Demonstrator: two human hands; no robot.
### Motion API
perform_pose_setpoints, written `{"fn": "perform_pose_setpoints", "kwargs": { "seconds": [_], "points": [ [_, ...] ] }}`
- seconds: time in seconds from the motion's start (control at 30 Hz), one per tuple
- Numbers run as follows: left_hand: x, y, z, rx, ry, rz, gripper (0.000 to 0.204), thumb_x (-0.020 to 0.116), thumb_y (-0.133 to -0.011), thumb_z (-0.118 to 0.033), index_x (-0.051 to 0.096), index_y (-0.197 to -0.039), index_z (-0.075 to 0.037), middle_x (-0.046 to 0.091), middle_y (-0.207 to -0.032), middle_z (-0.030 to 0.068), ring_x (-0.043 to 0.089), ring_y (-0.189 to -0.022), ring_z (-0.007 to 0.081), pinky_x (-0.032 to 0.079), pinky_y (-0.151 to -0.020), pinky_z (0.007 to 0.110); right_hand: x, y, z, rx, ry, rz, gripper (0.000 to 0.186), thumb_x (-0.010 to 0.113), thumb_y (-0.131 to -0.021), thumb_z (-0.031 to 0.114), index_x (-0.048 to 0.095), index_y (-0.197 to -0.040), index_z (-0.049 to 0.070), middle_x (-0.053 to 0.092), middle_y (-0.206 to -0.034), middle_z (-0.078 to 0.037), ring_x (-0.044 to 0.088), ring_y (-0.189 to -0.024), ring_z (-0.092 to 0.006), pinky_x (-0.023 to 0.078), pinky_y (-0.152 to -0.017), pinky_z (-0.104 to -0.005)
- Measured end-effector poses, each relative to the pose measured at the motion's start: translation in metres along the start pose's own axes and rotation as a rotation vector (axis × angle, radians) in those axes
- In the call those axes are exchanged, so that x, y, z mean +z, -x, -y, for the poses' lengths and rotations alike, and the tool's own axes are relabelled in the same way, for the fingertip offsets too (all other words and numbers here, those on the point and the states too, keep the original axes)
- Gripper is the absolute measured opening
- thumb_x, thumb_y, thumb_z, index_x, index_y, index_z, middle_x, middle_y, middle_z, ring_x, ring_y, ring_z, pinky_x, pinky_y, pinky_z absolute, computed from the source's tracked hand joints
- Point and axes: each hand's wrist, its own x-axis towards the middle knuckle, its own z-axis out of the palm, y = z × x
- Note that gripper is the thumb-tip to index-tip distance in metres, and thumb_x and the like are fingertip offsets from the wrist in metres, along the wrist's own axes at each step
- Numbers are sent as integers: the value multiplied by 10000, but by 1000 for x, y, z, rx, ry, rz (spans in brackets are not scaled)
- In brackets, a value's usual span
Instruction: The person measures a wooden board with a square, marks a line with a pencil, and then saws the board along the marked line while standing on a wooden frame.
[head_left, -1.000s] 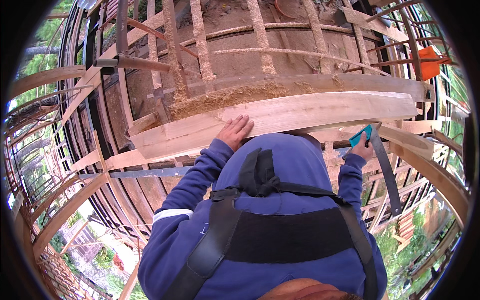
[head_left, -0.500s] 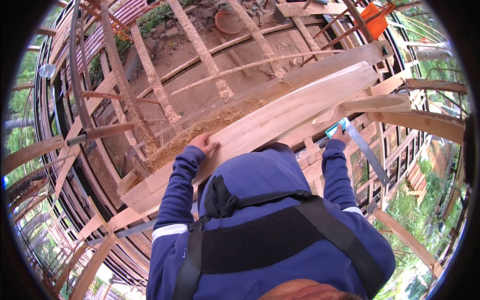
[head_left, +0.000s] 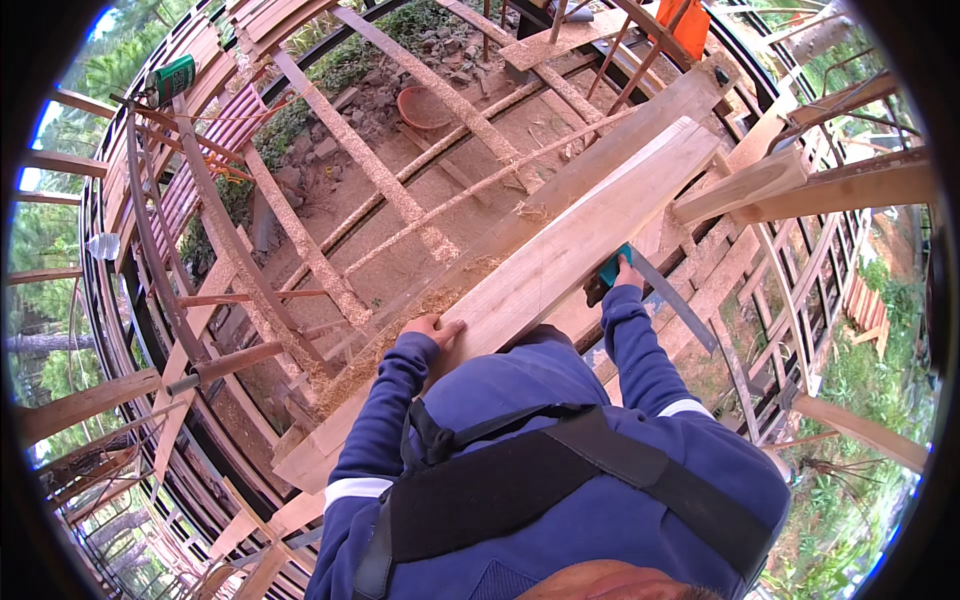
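A long, pale wooden board [head_left: 580, 240] lies slantwise in front of me, from lower left to upper right. My left hand [head_left: 435, 330] grips its far edge, with the thumb on the upper face. A faint line crosses the board near its middle. At the board's near edge, my right hand [head_left: 628, 272] is closed round the teal handle [head_left: 616, 262] of a tool. Its long, flat metal blade [head_left: 680, 305] points away from the board, down to the right. No teeth can be made out on the blade, so whether it is a square or a saw I cannot tell.
Behind the board runs a thicker beam [head_left: 610, 150] strewn with wood shavings [head_left: 440, 300]. Sawdust-covered joists [head_left: 400, 185] span a dirt floor with a reddish basin [head_left: 425, 108]. A green can [head_left: 172, 80] stands far left; a short timber [head_left: 745, 188] lies to the right.
My right hand has brought the teal-handled tool left to the board's near edge. My left hand appears farther right and lower in view, still on the board; the whole view has shifted.
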Motion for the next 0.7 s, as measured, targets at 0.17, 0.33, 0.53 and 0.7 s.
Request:
{"fn": "perform_pose_setpoints", "kwargs": {
  "seconds": [0.17,0.33,0.53,0.7],
  "points": [
    [-1,-13,10,23,-29,-122,744,595,-834,-737,735,-1007,-28,718,-997,248,689,-984,402,523,-862,446,14,-2,9,95,-2,-11,617,629,-929,494,694,-1023,-113,698,-987,-271,641,-907,-376,492,-835,-436],
    [0,-16,12,13,4,-142,706,600,-822,-745,723,-914,-56,710,-942,251,682,-945,430,522,-830,490,28,-17,-6,140,-40,-98,547,692,-904,438,703,-955,-107,718,-882,-218,657,-779,-298,513,-742,-394],
    [4,-21,36,33,33,-252,643,632,-828,-694,726,-928,-66,712,-914,234,681,-935,426,529,-818,478,45,-33,-14,148,27,-6,606,669,-909,476,692,-967,-127,711,-940,-263,657,-871,-364,499,-806,-426],
    [12,-13,38,79,141,-438,628,684,-827,-625,718,-1110,-66,718,-1012,229,679,-1006,409,532,-885,469,64,-48,-10,29,132,-5,654,610,-931,505,688,-986,-142,703,-1013,-312,657,-969,-428,485,-877,-452]
  ]
}}
